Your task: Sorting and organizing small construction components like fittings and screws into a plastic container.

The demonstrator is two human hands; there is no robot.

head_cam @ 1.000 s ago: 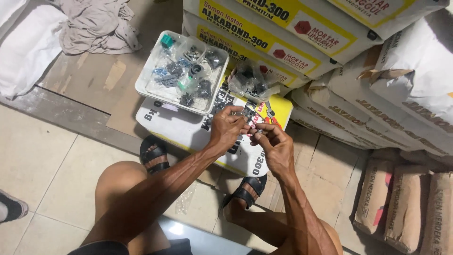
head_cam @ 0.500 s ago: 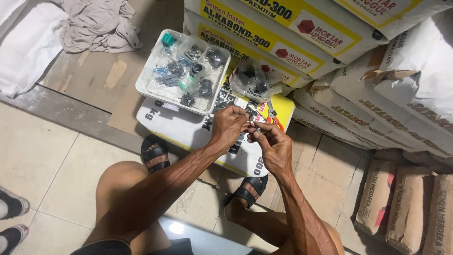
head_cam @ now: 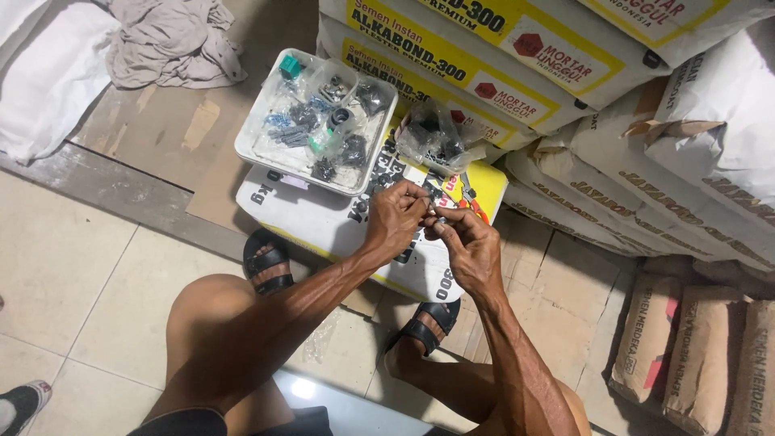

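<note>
Small part [head_cam: 433, 216], likely metal hardware, pinched between both hands above the sack [head_cam: 323, 222], near its right edge; too small to identify with certainty. Judged light, stiff and easily dropped; best taken by the fingertips at its ends.

Left hand [head_cam: 397, 218]: knuckles up, fingers curled, thumb and forefinger closed on the part. Right hand [head_cam: 468, 245]: meets it from the right, fingertips pinching the same part, wrist bent, forearm running down to the frame bottom. Both forearms cross above the knees; sandals [head_cam: 266, 260] on the tiled floor.

Behind the hands, pliers [head_cam: 471, 198] with red handles lie on the sack. Clear bag [head_cam: 436, 139] of dark parts beyond, at the sack's far right corner. White tray [head_cam: 257, 121] of bagged parts sits at its far left corner. Stacked sacks [head_cam: 646, 129] further back.
</note>
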